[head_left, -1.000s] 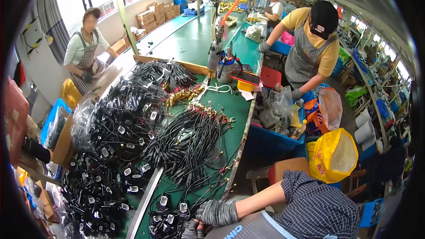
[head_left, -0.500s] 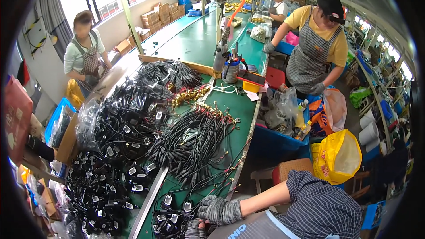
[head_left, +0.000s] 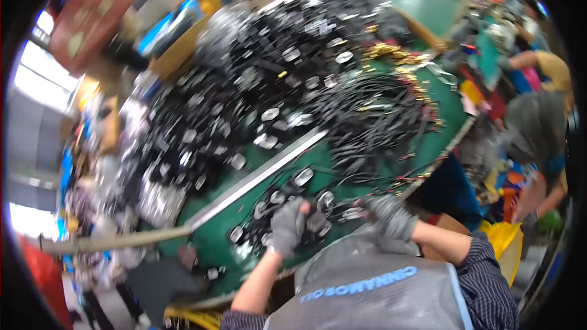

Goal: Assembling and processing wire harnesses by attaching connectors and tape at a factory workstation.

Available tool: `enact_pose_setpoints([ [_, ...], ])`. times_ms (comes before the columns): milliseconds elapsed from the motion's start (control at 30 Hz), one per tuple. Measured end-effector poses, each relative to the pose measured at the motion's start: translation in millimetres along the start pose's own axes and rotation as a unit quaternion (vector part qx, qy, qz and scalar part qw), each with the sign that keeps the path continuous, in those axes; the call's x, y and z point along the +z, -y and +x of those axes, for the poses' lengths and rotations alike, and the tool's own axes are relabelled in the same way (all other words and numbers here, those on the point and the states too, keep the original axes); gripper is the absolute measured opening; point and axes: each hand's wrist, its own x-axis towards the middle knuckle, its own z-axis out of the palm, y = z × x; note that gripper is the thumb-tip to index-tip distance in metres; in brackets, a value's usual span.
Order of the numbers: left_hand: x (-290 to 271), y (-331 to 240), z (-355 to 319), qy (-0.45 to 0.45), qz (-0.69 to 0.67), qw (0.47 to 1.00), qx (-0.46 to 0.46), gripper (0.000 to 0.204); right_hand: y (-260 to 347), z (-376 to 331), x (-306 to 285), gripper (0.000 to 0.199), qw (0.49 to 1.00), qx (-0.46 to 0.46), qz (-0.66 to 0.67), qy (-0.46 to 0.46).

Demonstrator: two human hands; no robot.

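My left hand [head_left: 287, 227], in a grey knit glove, reaches over a small pile of black plastic parts with clear windows [head_left: 318, 223]. Its fingers are smeared by motion, so their grip does not show. To the right, my right hand [head_left: 392, 217], gloved alike, is held in front of my grey apron [head_left: 367, 281] with fingers curled in; what lies in them is too blurred to make out. Beyond it a bundle of black cables [head_left: 373, 116] with brass-coloured ends [head_left: 422, 88] spreads over the green tabletop [head_left: 449, 104].
A big heap of black plastic parts [head_left: 202, 110] covers the table's left and far side. A pale metal strip [head_left: 257, 178] runs between it and the small pile. Clear plastic bags [head_left: 160, 198] lie at the left edge. Another person [head_left: 541, 76] is at the far right.
The view has swung left and down, with blur. My left hand has come apart from the right and now lies over the small pile; my right hand is farther right.
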Motion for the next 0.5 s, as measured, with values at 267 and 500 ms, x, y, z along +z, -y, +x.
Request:
enact_pose_setpoints([
  [267, -53.7, 74.0, 26.6, 0.162, 0.086, 0.981, -0.067, 0.026, -4.6, 23.2, -11.1, 0.012, 0.833, -0.281, -0.472, -0.065],
  [500, -73.9, 169.8, 111.2, -0.056, 0.273, 0.952, -0.129, 0.024, 10.0, 37.1, -52.6, 0.014, 0.856, -0.215, -0.455, -0.118],
])
